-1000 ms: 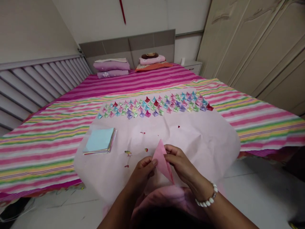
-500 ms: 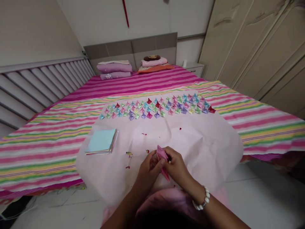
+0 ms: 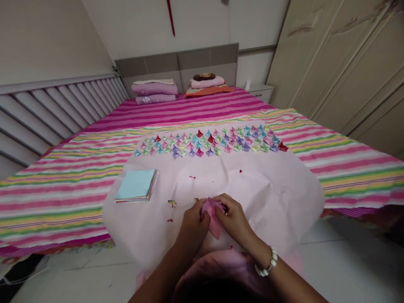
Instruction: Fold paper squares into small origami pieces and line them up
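Between my two hands is a pink folded paper piece (image 3: 214,221), opened out toward me with a pointed lower end. My left hand (image 3: 195,221) pinches its left side, thumb on the near face. On the other side my right hand (image 3: 232,213), with a white bead bracelet (image 3: 267,267) on the wrist, grips the right edge. The fingers behind the paper are mostly hidden. Both hands are above the near part of a pale pink sheet (image 3: 277,210). Farther off, rows of small folded paper pieces (image 3: 200,152) in many colours stand on that sheet.
A stack of square papers (image 3: 135,185), light blue on top, lies to the left. Small red and yellow scraps (image 3: 172,203) dot the sheet. Beneath it is a bed with a striped cover (image 3: 63,189). Folded bedding (image 3: 154,90) sits by the headboard, and a wardrobe (image 3: 344,63) stands right.
The pink paper has turned from a narrow, edge-on view to a wider face toward me. My hands have spread slightly apart on it. The view has shifted a little.
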